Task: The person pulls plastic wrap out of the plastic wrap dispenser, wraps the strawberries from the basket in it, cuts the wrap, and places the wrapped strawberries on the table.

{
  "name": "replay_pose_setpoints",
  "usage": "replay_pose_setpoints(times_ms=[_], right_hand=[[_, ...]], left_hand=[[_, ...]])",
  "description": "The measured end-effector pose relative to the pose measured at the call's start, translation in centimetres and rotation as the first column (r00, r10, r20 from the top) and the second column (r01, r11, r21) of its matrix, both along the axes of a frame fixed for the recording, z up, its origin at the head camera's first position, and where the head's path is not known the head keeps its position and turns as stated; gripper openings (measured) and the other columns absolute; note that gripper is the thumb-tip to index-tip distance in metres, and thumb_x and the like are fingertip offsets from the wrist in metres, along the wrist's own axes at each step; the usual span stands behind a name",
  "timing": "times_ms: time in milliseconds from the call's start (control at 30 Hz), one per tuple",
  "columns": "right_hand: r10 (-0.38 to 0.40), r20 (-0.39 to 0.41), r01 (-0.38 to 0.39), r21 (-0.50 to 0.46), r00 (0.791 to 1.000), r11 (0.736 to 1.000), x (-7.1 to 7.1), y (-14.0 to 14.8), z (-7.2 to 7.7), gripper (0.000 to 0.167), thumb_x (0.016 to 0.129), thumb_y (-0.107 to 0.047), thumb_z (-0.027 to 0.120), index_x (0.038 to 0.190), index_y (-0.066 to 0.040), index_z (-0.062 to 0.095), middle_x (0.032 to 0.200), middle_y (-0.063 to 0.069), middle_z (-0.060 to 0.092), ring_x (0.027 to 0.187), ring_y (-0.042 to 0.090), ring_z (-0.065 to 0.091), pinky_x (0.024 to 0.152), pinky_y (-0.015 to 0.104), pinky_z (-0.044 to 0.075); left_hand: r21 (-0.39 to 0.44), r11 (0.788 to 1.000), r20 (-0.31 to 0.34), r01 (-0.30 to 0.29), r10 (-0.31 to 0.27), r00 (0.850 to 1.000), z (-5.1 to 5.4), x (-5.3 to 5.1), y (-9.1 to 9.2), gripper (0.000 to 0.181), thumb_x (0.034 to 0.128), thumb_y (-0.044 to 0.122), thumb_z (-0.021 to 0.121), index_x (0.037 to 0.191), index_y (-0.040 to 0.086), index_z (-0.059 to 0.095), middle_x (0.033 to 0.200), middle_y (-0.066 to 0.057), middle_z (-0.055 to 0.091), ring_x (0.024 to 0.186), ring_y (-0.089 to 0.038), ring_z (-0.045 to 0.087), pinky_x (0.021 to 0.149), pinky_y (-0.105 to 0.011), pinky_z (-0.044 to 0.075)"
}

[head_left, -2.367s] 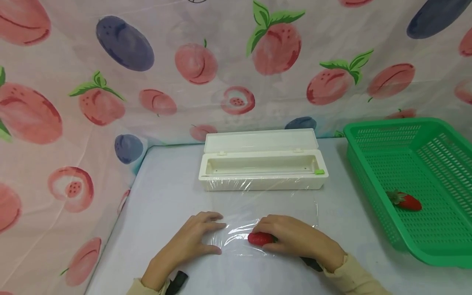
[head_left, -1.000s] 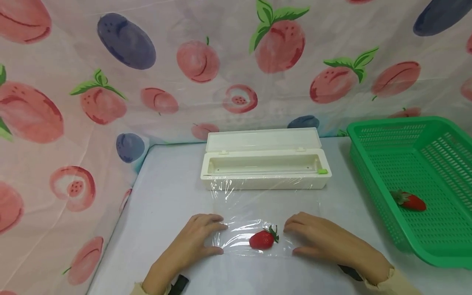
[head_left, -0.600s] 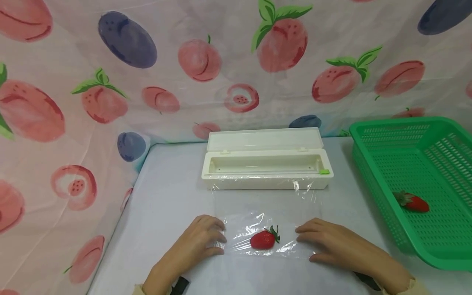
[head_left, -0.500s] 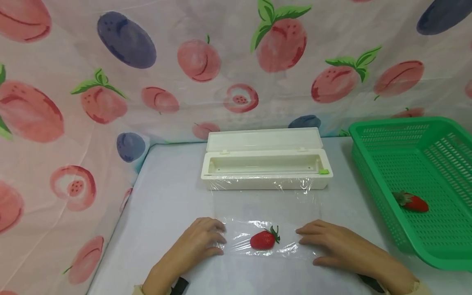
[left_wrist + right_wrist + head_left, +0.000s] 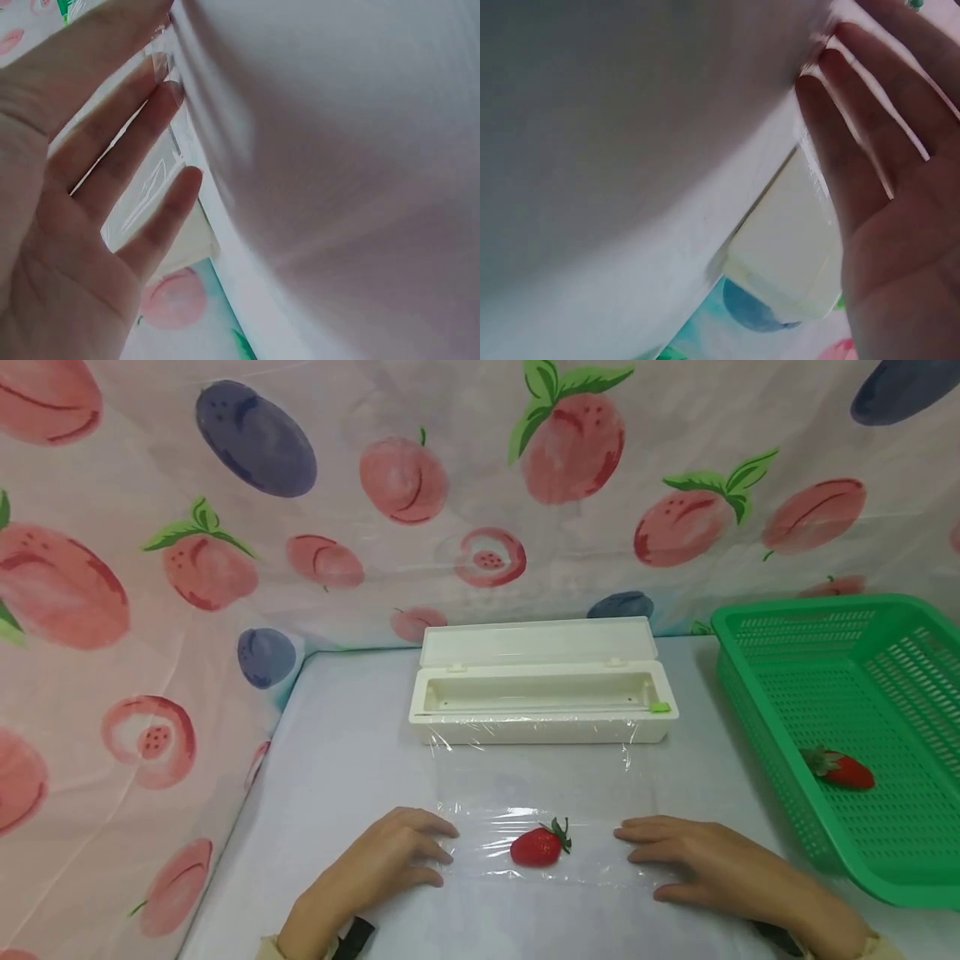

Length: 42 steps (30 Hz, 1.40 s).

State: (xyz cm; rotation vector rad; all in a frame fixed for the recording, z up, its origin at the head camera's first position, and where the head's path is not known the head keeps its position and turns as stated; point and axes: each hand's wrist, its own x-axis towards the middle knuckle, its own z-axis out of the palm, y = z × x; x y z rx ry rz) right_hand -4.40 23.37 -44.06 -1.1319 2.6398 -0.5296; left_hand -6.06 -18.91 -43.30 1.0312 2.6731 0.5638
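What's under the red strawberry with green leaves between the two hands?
Clear, crinkly plastic wrap lies under the red strawberry; the flat white tabletop shows through around it. The patch directly beneath the strawberry is covered and can't be seen.

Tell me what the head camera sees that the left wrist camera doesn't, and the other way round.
Only the head view shows the strawberry on the clear film, another strawberry farther right, and the right hand. Only the left wrist view shows the palm side of the left hand. Both show that hand, the film, the white box and the fruit-print cloth.
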Motion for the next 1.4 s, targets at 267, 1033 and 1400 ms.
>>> replay_pose_setpoints(times_ms=[267, 1033, 1400], right_hand=[[0.054, -0.063, -0.061, -0.099, 0.997, 0.993, -0.26, 0.81, -0.54, 0.028, 0.082, -0.023, 0.081, 0.110, -0.024, 0.077, 0.131, -0.004, 0.065, 0.118, 0.016, 0.063, 0.084, 0.032, 0.059], [0.001, 0.007, 0.000, -0.139, 1.000, 0.990, -0.01, 0.92, -0.44, 0.022, 0.083, -0.019, 0.079, 0.100, -0.033, 0.078, 0.131, -0.004, 0.066, 0.119, 0.014, 0.062, 0.086, 0.029, 0.058], [-0.019, -0.032, 0.015, -0.107, 0.999, 0.994, 0.29, 0.55, -0.24, 0.024, 0.083, -0.018, 0.078, 0.103, -0.031, 0.078, 0.129, -0.003, 0.066, 0.118, 0.016, 0.063, 0.085, 0.032, 0.058]], left_hand=[[0.069, 0.996, -0.028, 0.063, -0.061, 0.998, -0.54, -0.35, -0.69, 0.021, 0.0772, 0.020, 0.084, 0.098, 0.018, 0.081, 0.120, 0.007, 0.070, 0.112, -0.015, 0.063, 0.098, -0.037, 0.051], [0.040, 0.999, -0.053, 0.008, -0.006, 0.999, -0.38, -0.30, -0.43, 0.002, 0.0839, 0.020, 0.079, 0.084, 0.021, 0.080, 0.118, 0.012, 0.070, 0.111, -0.011, 0.063, 0.097, -0.034, 0.051], [-0.028, 0.999, -0.163, 0.023, -0.027, 0.986, -0.29, 0.23, 0.19, 0.003, 0.0870, 0.019, 0.076, 0.085, 0.020, 0.074, 0.118, 0.007, 0.070, 0.108, -0.014, 0.064, 0.096, -0.034, 0.052]])
